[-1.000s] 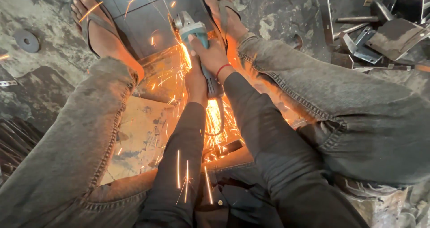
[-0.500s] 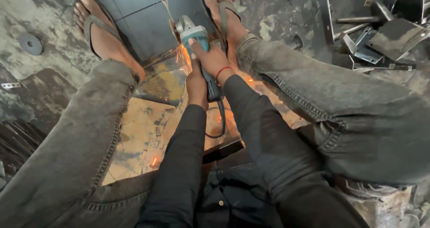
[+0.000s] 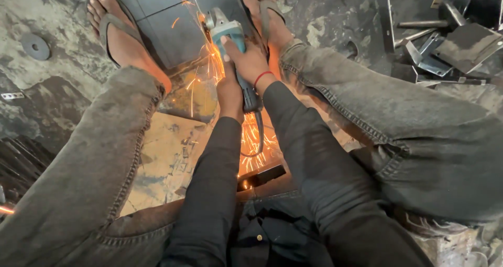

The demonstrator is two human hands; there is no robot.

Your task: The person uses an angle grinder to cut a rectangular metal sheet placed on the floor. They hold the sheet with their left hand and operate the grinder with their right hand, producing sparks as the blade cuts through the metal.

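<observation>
We hold a grinder [image 3: 230,41] with a teal body low between our knees, its head tipped down onto a dark metal sheet [image 3: 173,20] that lies on the floor between our feet. Sparks [image 3: 209,62] spray from the disc back toward us and glow orange under our arms. Our right hand [image 3: 250,62] is wrapped tight around the grinder's body, fingers curled over the top, a red band at the wrist. Our left hand [image 3: 230,91] sits just behind it, closed around the dark rear handle, from which a cable [image 3: 259,136] loops down.

Both feet wear sandals: the left foot [image 3: 118,34] rests at the sheet's edge, the right foot [image 3: 264,13] stands beside the grinder's head. Under our legs lies a rusty, scuffed plate [image 3: 167,157] in brown and tan.

The floor [image 3: 63,83] is rough concrete, stained and patchy. A round metal washer [image 3: 35,47] lies on it to the left. To the right sits a heap of metal offcuts [image 3: 445,41], bars and angled pieces.
</observation>
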